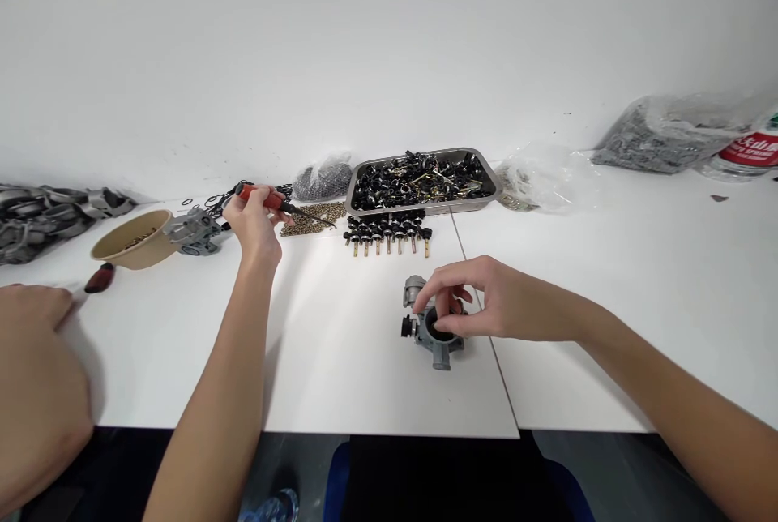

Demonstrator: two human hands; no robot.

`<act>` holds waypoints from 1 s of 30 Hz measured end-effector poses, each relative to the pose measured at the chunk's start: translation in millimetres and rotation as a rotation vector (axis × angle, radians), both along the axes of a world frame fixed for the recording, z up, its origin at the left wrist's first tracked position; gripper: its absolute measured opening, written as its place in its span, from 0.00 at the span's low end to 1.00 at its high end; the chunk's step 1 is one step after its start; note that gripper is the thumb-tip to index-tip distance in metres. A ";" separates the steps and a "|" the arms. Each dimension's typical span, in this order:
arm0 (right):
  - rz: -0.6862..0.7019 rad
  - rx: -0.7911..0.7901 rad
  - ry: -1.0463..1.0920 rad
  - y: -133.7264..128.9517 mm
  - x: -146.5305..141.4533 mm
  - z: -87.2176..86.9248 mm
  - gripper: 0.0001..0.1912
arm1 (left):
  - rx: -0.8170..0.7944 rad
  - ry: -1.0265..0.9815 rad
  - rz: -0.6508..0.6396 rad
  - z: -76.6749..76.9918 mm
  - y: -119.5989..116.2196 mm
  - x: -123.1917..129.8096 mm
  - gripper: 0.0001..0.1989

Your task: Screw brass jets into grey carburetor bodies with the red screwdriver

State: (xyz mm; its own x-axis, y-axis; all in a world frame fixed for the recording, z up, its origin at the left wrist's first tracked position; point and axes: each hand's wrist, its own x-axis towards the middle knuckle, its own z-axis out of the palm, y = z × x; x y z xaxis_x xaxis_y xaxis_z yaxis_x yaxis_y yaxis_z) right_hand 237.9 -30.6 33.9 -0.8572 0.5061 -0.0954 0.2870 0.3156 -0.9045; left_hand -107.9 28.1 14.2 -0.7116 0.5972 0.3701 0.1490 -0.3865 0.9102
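My left hand (258, 218) is wrapped round a red-handled tool (271, 199), whose thin dark tip points right, over small brass-coloured parts (304, 222) on the table. Near the front of the table lies a grey metal part (441, 350) with a round dark opening and a black knob on its left side. My right hand (465, 299) rests on this part, fingers bent at the opening. Several black pieces with brass-coloured stems (389, 232) stand in rows behind it.
A metal tray (425, 208) of black parts stands at the back, plastic bags (323, 180) (656, 141) along the wall. At left are a beige bowl (137, 250), another grey metal part (198, 232), and another person's hand (36, 311) near a dark red handle (100, 279).
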 end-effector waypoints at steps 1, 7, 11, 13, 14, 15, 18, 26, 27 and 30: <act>0.000 0.009 0.006 0.4 -0.2 -0.5 0.11 | -0.003 0.002 -0.003 0.2 -0.4 0.0 0.02; -0.010 0.068 0.023 3.3 -1.3 -6.1 0.14 | -0.024 0.016 -0.009 2.2 -3.0 0.9 0.02; -0.009 0.087 0.015 4.9 -0.7 -7.5 0.14 | -0.027 0.013 0.003 4.1 -3.9 2.2 0.01; 0.009 0.088 0.021 6.6 -0.1 -7.8 0.14 | -0.027 0.009 0.002 6.3 -5.2 3.5 0.01; 0.027 0.079 0.034 7.8 0.2 -8.1 0.13 | -0.025 0.009 -0.002 7.7 -6.1 4.3 0.02; 0.045 0.064 0.052 9.1 0.5 -8.4 0.12 | -0.018 0.009 -0.009 9.3 -7.2 5.0 0.02; 0.039 0.018 0.114 13.4 0.8 -10.4 0.11 | 0.032 0.004 -0.025 13.3 -10.0 6.7 0.02; -0.170 -0.055 0.208 22.5 -2.7 -25.1 0.10 | 0.067 -0.007 -0.109 19.4 -16.5 16.9 0.04; -0.217 -0.043 0.212 23.9 -3.5 -27.4 0.10 | 0.081 -0.007 -0.138 22.0 -18.4 20.0 0.04; -0.340 -0.007 0.229 28.8 -6.2 -34.2 0.11 | 0.118 -0.019 -0.221 32.0 -25.6 31.2 0.02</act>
